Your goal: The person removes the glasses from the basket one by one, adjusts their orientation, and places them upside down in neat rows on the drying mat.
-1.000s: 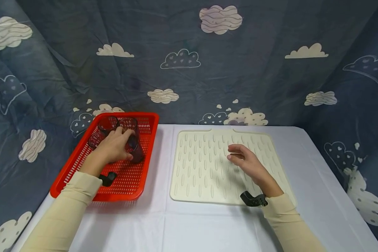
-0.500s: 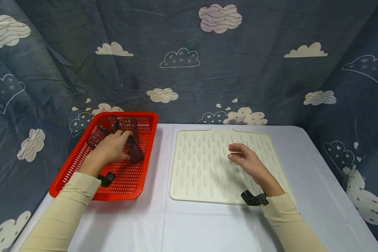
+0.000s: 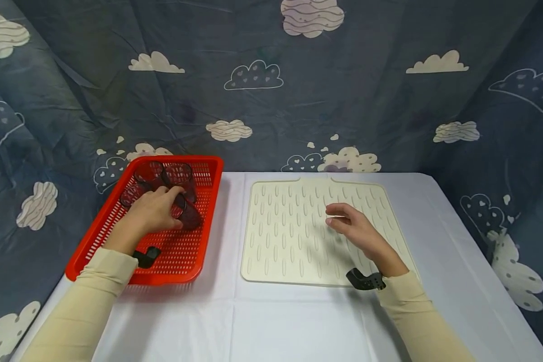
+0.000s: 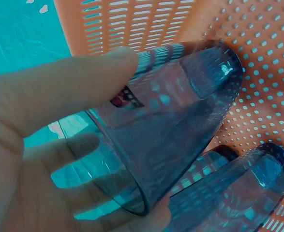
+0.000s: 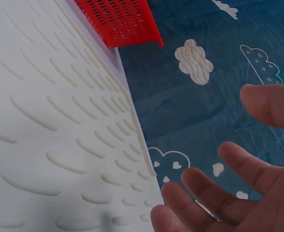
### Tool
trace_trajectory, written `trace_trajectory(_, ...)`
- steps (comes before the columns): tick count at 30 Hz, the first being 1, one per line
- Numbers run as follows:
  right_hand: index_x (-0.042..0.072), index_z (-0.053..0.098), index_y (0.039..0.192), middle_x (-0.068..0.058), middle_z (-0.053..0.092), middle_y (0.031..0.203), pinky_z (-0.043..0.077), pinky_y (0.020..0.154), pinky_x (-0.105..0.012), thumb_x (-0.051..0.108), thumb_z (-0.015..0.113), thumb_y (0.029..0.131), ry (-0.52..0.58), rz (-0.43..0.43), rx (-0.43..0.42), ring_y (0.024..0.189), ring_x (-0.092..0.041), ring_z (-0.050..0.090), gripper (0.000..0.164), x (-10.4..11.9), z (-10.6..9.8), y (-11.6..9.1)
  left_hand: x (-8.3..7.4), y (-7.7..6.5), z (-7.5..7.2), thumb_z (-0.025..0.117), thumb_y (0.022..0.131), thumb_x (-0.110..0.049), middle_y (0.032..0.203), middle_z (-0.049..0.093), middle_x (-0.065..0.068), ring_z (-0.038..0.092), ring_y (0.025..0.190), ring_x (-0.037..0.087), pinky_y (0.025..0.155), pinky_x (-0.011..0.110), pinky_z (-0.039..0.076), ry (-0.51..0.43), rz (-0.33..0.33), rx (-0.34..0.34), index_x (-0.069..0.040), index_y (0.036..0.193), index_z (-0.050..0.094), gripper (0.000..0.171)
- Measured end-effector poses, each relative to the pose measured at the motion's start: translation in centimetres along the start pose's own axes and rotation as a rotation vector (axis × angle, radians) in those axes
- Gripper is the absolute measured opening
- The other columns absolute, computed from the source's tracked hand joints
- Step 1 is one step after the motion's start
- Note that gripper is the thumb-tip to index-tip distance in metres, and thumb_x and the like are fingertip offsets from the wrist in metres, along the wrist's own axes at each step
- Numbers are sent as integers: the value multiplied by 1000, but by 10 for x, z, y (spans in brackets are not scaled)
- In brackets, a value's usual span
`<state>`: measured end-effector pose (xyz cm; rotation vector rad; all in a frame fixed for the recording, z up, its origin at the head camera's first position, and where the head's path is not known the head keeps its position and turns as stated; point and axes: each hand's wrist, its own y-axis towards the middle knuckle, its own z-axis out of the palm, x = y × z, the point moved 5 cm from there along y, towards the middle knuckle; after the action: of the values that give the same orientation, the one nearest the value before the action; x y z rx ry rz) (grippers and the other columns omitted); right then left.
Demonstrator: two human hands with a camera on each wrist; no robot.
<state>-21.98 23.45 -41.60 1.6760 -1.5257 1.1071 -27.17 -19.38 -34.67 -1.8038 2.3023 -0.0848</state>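
Between basket walls (image 3: 211, 211) (roomy), left hand (image 3: 151, 212) pinches glass (image 3: 191, 217)

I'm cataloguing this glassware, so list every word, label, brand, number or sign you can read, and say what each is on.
No word, brand or number is readable in any view.
Small dark-and-red patch, possibly a label, on the glass in the left hand: too small and blurred to read.
Backdrop: printed clouds and hearts, no lettering.

You can read no words or numbers. The dark patch (image 4: 126, 99) on the glass (image 4: 163, 133) in your left hand (image 3: 154, 211) is illegible.
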Motion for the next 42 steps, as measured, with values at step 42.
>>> trace_trajectory(42, 0, 42, 143, -24, 46, 146, 48, 105, -54, 24, 54, 102, 9, -29, 5, 130, -42, 52, 49, 3, -7, -4, 33, -24, -41, 71, 86, -50, 138, 52, 27, 52, 117, 42, 96, 59, 46, -513, -205, -169, -6, 152, 32, 89)
